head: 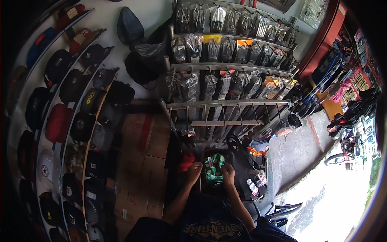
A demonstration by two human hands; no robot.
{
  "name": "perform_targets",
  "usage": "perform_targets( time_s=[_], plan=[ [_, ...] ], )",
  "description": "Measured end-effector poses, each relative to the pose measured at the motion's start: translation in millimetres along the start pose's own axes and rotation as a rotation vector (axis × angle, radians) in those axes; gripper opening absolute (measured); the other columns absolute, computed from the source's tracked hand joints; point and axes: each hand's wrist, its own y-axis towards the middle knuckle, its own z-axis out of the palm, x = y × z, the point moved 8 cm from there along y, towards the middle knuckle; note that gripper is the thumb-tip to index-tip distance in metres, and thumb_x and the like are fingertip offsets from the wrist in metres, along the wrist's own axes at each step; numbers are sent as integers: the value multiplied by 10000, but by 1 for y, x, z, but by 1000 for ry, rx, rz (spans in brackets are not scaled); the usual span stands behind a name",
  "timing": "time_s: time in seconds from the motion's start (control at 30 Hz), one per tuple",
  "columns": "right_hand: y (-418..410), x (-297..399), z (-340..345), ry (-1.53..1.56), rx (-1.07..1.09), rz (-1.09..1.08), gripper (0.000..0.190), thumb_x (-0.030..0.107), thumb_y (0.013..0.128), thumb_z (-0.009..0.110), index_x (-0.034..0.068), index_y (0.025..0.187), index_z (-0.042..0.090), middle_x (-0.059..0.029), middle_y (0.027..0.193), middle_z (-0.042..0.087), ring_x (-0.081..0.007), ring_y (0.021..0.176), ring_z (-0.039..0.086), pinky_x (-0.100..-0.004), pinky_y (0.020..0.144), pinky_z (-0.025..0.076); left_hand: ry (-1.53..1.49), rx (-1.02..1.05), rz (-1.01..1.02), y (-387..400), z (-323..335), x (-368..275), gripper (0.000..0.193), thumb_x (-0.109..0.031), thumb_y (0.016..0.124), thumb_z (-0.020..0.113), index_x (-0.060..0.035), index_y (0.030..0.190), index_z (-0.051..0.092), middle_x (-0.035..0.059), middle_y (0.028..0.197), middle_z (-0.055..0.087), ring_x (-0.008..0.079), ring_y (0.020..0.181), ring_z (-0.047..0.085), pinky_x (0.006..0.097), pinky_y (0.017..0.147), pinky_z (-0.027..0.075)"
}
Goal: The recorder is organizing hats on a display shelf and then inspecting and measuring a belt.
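Observation:
A green patterned cloth item (214, 169), with light and dark spots and a small white tag, lies bunched on a dark surface in front of me. My right hand (228, 173) is at its right edge, the fingers bent against the fabric; whether they pinch it is not clear. My left hand (195, 171) is to the left of the cloth, apart from it, with its fingers curled; I cannot tell if something small is between them. Just beyond the left hand is a red cloth item (186, 161), partly in shadow.
Shelves of caps (59, 122) rise at the left beside a large cardboard box (142, 175). Ahead, a metal rack (226, 104) holds plastic-wrapped goods on hooks. Black bags (246, 169) and packaged items (252, 187) crowd my right. Farther right are a concrete floor (297, 151) and a motorcycle (341, 157).

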Motion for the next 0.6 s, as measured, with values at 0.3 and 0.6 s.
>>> perform_targets(
  time_s=[0.3,0.6],
  plan=[
    [12,-21,-84,-662,-185,-274,241,247,827,650,56,975,656,-146,1017,657,-344,1024,573,-421,896,406,-143,1,0,-45,30,-22,196,-178,884,686,-20,992,640,60,917,672,134,850,646,269,751,502],
    [9,-48,-104,-743,-59,-229,440,160,753,668,124,1174,545,-178,1071,583,-400,1058,518,-540,937,406,-237,26,-189,-102,81,-39,230,-218,944,600,-48,1099,611,32,964,669,104,827,622,250,705,450]
  ],
)
